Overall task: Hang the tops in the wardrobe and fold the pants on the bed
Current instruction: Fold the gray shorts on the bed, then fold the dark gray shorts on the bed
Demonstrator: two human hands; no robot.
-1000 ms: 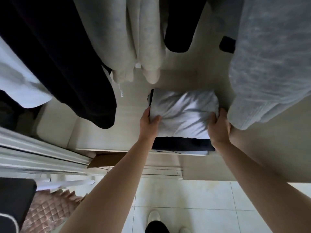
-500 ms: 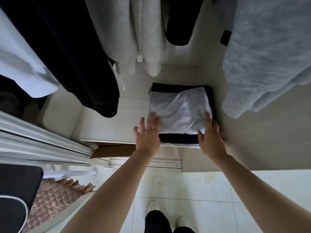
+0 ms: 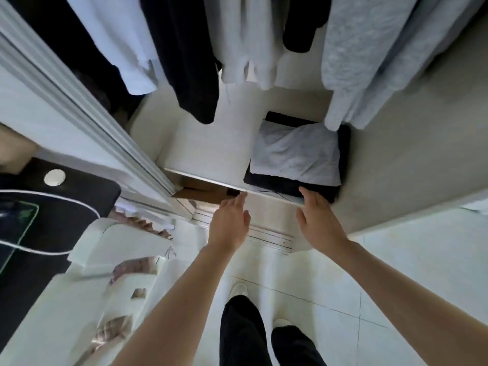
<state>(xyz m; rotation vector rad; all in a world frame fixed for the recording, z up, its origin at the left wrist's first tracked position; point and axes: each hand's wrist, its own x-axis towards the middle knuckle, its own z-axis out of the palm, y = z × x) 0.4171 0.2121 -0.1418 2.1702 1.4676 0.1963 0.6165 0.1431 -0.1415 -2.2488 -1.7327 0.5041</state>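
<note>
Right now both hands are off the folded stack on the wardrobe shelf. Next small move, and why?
Probably turn left toward the bed for the next garment. The folded light grey garment sits squarely on the folded black one on the wardrobe shelf, and the left hand and right hand are open, empty and clear of the stack, so this placement looks done.

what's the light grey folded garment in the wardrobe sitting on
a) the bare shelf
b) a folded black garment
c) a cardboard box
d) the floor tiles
b: the light grey folded garment lies on a folded black garment, whose edges show around it.
</note>
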